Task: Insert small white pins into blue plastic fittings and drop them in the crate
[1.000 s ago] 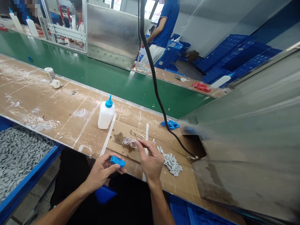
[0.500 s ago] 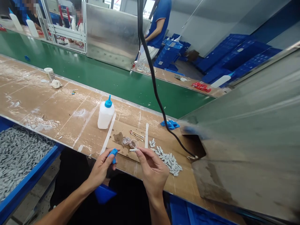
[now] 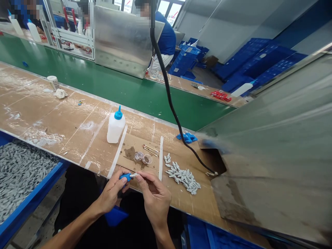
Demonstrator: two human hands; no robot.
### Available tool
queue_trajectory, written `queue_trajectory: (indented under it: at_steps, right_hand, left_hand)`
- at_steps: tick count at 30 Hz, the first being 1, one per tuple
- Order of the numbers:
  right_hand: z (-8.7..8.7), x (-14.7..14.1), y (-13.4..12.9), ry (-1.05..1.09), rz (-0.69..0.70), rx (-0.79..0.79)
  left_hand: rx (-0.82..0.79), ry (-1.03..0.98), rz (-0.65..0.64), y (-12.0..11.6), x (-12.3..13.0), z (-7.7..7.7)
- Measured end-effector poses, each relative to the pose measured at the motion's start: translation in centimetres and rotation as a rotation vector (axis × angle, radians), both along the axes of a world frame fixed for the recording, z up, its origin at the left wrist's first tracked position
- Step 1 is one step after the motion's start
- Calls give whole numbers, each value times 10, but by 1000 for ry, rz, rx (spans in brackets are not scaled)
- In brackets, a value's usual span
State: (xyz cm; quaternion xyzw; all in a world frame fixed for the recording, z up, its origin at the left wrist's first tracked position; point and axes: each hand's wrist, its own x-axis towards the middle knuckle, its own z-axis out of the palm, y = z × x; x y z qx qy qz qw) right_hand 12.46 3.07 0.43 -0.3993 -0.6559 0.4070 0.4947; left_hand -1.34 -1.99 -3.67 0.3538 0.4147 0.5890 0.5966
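My left hand [image 3: 114, 189] is closed round a small blue piece [image 3: 126, 177], held just off the table's front edge. Between thumb and fingertips my right hand [image 3: 155, 195] pinches a small grey piece [image 3: 134, 175]. The grey piece's tip meets the end of the blue one; whether it is inside cannot be made out. Beyond the hands, two small round clear cups [image 3: 147, 159] stand on a stained cardboard sheet [image 3: 127, 141] beside several thin sticks [image 3: 150, 150]. A pile of similar grey pieces [image 3: 184, 177] lies to the right.
A white bottle with a blue nozzle [image 3: 116, 128] stands left of the cardboard. A black cable [image 3: 169, 93] hangs across the view to the table. Blue pieces [image 3: 187, 137] lie near it. A blue bin of grey pieces [image 3: 23, 180] is at left. Behind runs a green belt [image 3: 124, 90]; a co-worker [image 3: 164, 36] stands beyond.
My right hand has moved left and down, bringing the grey piece against the blue one. The left hand has turned the blue piece towards it. The co-worker behind now leans to the left.
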Motion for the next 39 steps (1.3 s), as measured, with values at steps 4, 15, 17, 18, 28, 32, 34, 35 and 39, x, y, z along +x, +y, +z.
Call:
queue_trajectory:
  at_steps: [4,15,17,18,28,32,34,35,39]
  right_hand:
    - [-4,1,-5,40,27,-61]
    - [10,15,-25,-34,261,106]
    - [11,15,-30,-9,265,172]
    - [11,15,-32,3,265,198]
    - [10,19,-42,27,249,263]
    - [22,25,-30,-18,241,206]
    - [35,35,-23,-52,204,239]
    - [43,42,-17,-66,143,273]
    - [69,80,23,3,-480,430]
  left_hand:
    - [77,299,-3,-5,-8,9]
    - [381,656,-9,-23,-27,16]
    - [419,647,-11,-27,-24,18]
    - [422,628,-20,-29,-23,18]
    - [479,540,-43,-31,-17,17]
    - [410,621,-48,-22,-16,22]
    - [424,593,-46,-22,-16,22]
    - [443,568,-26,-25,-17,19]
    - [581,619,188,-51,-28,-23]
